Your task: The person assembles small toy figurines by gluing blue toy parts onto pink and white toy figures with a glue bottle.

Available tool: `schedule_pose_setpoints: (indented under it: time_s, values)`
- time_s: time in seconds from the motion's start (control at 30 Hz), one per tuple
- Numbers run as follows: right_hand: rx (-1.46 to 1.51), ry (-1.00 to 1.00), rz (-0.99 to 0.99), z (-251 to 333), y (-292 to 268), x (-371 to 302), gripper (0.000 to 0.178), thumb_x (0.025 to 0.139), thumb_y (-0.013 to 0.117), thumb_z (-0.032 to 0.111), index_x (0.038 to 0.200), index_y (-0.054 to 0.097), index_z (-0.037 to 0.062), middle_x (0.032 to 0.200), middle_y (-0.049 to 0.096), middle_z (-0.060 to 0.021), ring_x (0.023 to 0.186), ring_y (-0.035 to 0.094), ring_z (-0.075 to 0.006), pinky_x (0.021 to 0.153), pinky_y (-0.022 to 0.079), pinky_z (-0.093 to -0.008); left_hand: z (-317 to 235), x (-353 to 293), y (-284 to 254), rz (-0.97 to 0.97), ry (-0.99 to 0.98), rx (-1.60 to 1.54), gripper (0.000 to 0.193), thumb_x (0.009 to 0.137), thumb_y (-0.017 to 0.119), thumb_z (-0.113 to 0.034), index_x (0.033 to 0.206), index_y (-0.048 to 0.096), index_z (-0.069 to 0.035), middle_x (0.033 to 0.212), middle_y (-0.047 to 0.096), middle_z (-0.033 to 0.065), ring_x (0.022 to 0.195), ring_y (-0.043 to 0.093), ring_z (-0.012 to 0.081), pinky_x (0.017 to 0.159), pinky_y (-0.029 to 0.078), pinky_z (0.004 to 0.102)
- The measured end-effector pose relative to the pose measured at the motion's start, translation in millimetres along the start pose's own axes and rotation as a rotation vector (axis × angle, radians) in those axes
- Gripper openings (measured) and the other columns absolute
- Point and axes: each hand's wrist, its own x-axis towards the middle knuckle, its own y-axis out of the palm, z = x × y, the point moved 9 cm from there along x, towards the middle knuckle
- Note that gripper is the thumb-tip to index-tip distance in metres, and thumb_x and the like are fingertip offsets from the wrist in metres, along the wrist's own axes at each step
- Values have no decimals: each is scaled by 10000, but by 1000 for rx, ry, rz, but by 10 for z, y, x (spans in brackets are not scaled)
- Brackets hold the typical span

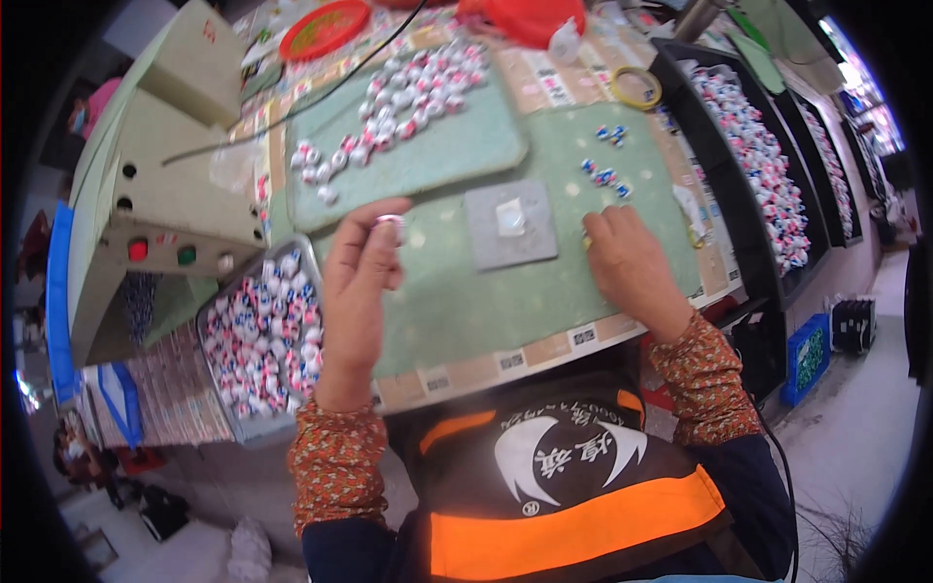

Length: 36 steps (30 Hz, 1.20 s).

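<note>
From my remote seat I see a green work mat (486,311) covering the bench, patched with tape strips along its near edge. Left of it stands a pale green machine housing (155,194) with a red and a green button. Far right, a long black tray (719,194) holds many small red, white and blue pieces. Lower left, a grey metal tray (216,321) is filled with the same kind of pieces, touching my left wrist side. At the back a lighter green pad (437,155) carries a loose scatter of more of them.

Mid-mat lies a grey square plate (486,248) with a small pale fixture (510,217) at its centre.

Key relation: the left hand (355,291) is raised, thumb and fingertips pinched shut on one small piece (391,223), which sits just left of the plate, near the fixture, so the fixture lies to the right of the grip. The piece is too small to give its long axis. The right hand (632,262) rests knuckles up on the mat just right of the plate; fingers curled, possibly over something yellowish at the fingertips, I cannot tell. The two hands look about equally near the fixture. A few loose blue-and-white pieces (604,177) lie beyond the right hand.
</note>
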Motion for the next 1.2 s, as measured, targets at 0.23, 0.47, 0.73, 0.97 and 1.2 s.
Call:
schedule_pose_setpoints:
  time_s: [0.23,0.47,0.73,0.97,1.2]
  values:
    - [-16,-43,46,35,-13,92,208,794,576,-17,996,541,15,894,539,-154,876,558,-347,745,481,-435,525,-481,303,7,-292,-499,409,1044,535,-205,1400,511,-7,1028,574,9,841,503,61,695,437,211]
    - [179,17,24,-103,-51,88,186,839,584,-18,1019,553,12,887,592,-184,867,590,-367,745,469,-444,723,-638,393,37,-335,-598,407,1037,542,-189,1401,498,-15,1020,565,8,868,516,72,711,455,220]
    - [680,331,123,-220,50,129,126,925,606,49,1040,595,-2,880,625,-71,787,581,-141,725,465,-277,759,-686,424,28,-290,-574,386,1019,567,-185,1365,505,-27,1033,546,-4,871,518,73,722,464,227]
    - [963,331,161,-88,201,291,133,945,609,88,1019,605,-22,899,617,1,814,531,-66,710,439,-236,855,-716,427,48,-319,-639,413,1069,474,-305,1340,501,5,995,530,12,823,502,83,671,467,241]
    - [844,251,135,20,224,447,135,924,624,71,1021,610,-22,873,605,-20,763,517,-76,683,435,-247,867,-753,544,127,-330,-655,427,1076,445,-342,1351,491,-18,985,542,25,829,548,90,711,548,263]
